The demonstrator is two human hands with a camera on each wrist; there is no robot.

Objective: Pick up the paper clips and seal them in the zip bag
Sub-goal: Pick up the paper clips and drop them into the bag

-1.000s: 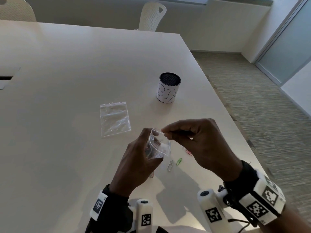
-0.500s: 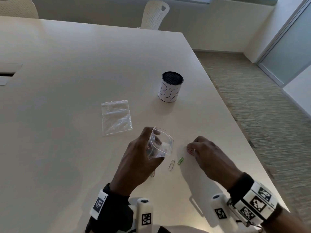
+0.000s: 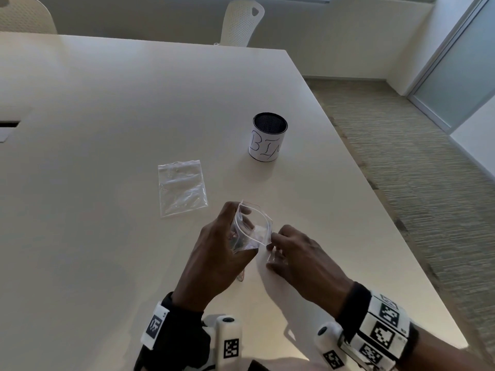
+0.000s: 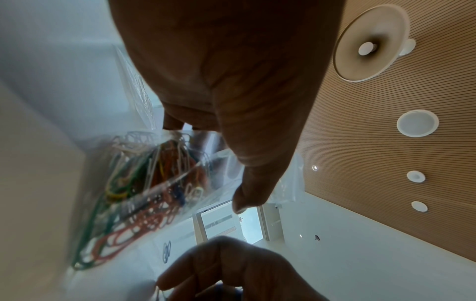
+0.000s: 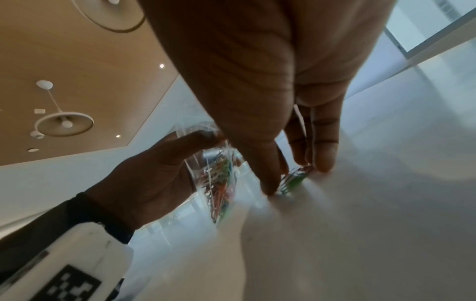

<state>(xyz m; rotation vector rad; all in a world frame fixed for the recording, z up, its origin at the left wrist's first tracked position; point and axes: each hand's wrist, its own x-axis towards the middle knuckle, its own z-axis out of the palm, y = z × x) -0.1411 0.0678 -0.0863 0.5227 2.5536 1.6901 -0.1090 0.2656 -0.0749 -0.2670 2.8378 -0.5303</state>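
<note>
My left hand (image 3: 239, 223) holds a small clear zip bag (image 3: 254, 231) upright just above the table, its mouth gaping open. In the left wrist view the bag (image 4: 144, 183) holds several coloured paper clips, gripped between thumb and fingers. My right hand (image 3: 273, 251) is down on the table right beside the bag. The right wrist view shows its thumb and fingers pinching loose paper clips (image 5: 296, 179), green and silver, against the tabletop. One more clip (image 3: 241, 278) peeks out under my left hand.
A second zip bag (image 3: 182, 187) lies flat to the left of my hands. A black mesh cup labelled BIN (image 3: 267, 137) stands behind them. The table's right edge (image 3: 375, 210) runs close by; a white chair (image 3: 242, 22) stands at the far side.
My right hand left the bag's mouth, dropped to the table on the right, then moved left onto the loose clips, which it now covers. The left hand kept the bag open.
</note>
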